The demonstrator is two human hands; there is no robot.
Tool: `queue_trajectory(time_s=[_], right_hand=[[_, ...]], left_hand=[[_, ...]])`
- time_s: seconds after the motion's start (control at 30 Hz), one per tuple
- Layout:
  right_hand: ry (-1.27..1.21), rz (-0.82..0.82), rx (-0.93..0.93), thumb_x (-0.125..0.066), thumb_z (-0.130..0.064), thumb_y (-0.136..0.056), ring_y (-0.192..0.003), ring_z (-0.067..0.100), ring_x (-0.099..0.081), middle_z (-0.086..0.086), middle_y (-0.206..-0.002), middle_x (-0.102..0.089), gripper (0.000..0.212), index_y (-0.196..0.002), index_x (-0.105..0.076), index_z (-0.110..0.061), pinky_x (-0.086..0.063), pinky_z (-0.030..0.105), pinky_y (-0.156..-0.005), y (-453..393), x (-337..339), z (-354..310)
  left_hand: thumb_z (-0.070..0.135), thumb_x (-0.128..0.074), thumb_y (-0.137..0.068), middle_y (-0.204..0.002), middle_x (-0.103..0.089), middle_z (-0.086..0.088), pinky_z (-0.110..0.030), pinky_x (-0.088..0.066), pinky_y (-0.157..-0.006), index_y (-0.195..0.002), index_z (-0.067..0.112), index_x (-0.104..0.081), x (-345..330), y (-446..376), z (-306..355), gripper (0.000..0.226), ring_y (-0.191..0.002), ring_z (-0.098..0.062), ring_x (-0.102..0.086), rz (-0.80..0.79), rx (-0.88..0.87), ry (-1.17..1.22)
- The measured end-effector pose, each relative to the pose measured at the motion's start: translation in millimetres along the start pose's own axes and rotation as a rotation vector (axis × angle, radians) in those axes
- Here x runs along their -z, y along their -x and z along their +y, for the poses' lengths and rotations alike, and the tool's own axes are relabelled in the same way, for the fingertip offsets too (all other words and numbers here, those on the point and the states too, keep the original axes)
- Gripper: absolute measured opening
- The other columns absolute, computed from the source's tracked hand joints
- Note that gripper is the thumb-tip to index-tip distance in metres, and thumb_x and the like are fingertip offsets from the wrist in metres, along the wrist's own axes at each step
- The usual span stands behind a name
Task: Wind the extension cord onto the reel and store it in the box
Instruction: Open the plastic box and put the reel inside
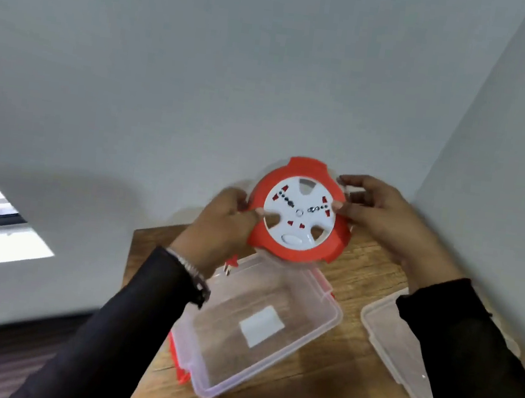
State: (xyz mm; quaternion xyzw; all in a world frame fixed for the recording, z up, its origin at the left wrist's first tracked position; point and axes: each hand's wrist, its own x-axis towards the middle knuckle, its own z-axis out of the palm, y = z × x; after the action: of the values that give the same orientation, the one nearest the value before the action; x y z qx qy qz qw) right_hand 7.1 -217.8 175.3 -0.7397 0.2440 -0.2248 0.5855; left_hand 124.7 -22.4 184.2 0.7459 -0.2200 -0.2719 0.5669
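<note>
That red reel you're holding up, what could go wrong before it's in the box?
The reel is held in the air by the left hand and right hand at its edges, so it might slip. The plug dangles below and may snag the rim of the open box.

Red-rimmed white reel [300, 213], clear red-latched box [315, 329], brown wood-grain table [341, 387]

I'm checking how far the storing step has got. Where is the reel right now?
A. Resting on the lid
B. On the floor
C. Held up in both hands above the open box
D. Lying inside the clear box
C: the reel is gripped by the left hand and right hand, above the box, which holds no reel.
</note>
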Motion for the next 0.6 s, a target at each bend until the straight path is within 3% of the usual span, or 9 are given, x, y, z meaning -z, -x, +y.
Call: queue_trajectory(time_s=[0.03,0.07,0.13,0.2,0.27,0.37,0.47,0.53,0.6], right_hand=[[0.004,-0.054,-0.048,-0.067,0.001,-0.081,-0.086,0.025,-0.061,0.013,-0.094,-0.064,0.037,-0.111,-0.06,-0.02,-0.051,0.042,-0.077,2,-9,9],[0.017,-0.11,-0.092,-0.068,0.002,-0.08,-0.088,0.027,-0.062,0.014,-0.095,-0.064,0.037,-0.108,-0.061,-0.021,-0.051,0.044,-0.078,5,-19,18],[0.07,-0.195,-0.173,-0.069,0.004,-0.079,-0.094,0.028,-0.064,0.016,-0.104,-0.067,0.038,-0.108,-0.061,-0.019,-0.052,0.042,-0.078,11,-36,38],[0.156,-0.246,-0.231,-0.069,0.003,-0.079,-0.096,0.027,-0.065,0.017,-0.107,-0.066,0.037,-0.109,-0.06,-0.016,-0.055,0.041,-0.081,15,-50,52],[0.306,-0.272,-0.267,-0.069,-0.001,-0.079,-0.095,0.024,-0.064,0.013,-0.107,-0.064,0.038,-0.111,-0.057,-0.017,-0.055,0.043,-0.085,17,-62,60],[0.505,-0.311,-0.289,-0.07,-0.008,-0.079,-0.097,0.022,-0.063,0.008,-0.109,-0.063,0.042,-0.116,-0.054,-0.017,-0.054,0.044,-0.088,18,-74,60],[0.766,-0.378,-0.267,-0.065,-0.017,-0.085,-0.101,0.021,-0.06,0.003,-0.114,-0.061,0.038,-0.12,-0.052,-0.015,-0.05,0.034,-0.084,19,-83,54],[0.953,-0.414,-0.231,-0.059,-0.023,-0.089,-0.1,0.021,-0.059,0.003,-0.113,-0.062,0.03,-0.117,-0.055,-0.014,-0.047,0.031,-0.079,21,-90,55],[1.06,-0.408,-0.209,-0.055,-0.022,-0.09,-0.092,0.022,-0.06,0.007,-0.105,-0.066,0.022,-0.108,-0.061,-0.01,-0.047,0.032,-0.075,23,-98,61]], left_hand=[[0.036,-0.074,-0.065,-0.105,-0.067,-0.023,-0.047,-0.058,-0.079,-0.106,0.005,-0.056,6,6,-15,0.054,-0.088,-0.036,-0.068,-0.013,0.06,0.025],[0.028,-0.073,-0.073,-0.102,-0.068,-0.025,-0.037,-0.057,-0.071,-0.108,0.002,-0.056,11,13,-31,0.047,-0.078,-0.03,-0.068,-0.033,0.105,0.012],[0.016,-0.067,-0.084,-0.093,-0.07,-0.017,-0.021,-0.051,-0.054,-0.105,0.0,-0.059,16,23,-60,0.028,-0.066,-0.014,-0.066,-0.083,0.193,0.027],[0.014,-0.063,-0.088,-0.09,-0.068,-0.007,-0.015,-0.045,-0.045,-0.102,0.009,-0.058,19,31,-79,0.016,-0.065,-0.009,-0.063,-0.096,0.277,-0.003],[0.017,-0.064,-0.088,-0.095,-0.067,-0.006,-0.013,-0.041,-0.038,-0.103,0.014,-0.058,23,32,-93,0.016,-0.063,-0.006,-0.061,-0.094,0.337,-0.052],[0.014,-0.062,-0.09,-0.096,-0.068,-0.009,-0.01,-0.038,-0.034,-0.12,0.004,-0.058,24,29,-98,0.031,-0.06,-0.008,-0.059,-0.176,0.382,-0.096],[0.025,-0.065,-0.089,-0.103,-0.064,-0.006,-0.014,-0.047,-0.045,-0.129,0.005,-0.046,25,25,-107,0.048,-0.072,-0.009,-0.058,-0.251,0.451,-0.193],[0.035,-0.069,-0.084,-0.115,-0.06,-0.003,-0.023,-0.053,-0.07,-0.131,0.013,-0.037,26,22,-112,0.06,-0.091,-0.015,-0.06,-0.301,0.503,-0.265],[0.038,-0.069,-0.083,-0.115,-0.061,-0.002,-0.032,-0.054,-0.088,-0.12,0.017,-0.042,25,17,-113,0.051,-0.103,-0.021,-0.061,-0.353,0.483,-0.332]])
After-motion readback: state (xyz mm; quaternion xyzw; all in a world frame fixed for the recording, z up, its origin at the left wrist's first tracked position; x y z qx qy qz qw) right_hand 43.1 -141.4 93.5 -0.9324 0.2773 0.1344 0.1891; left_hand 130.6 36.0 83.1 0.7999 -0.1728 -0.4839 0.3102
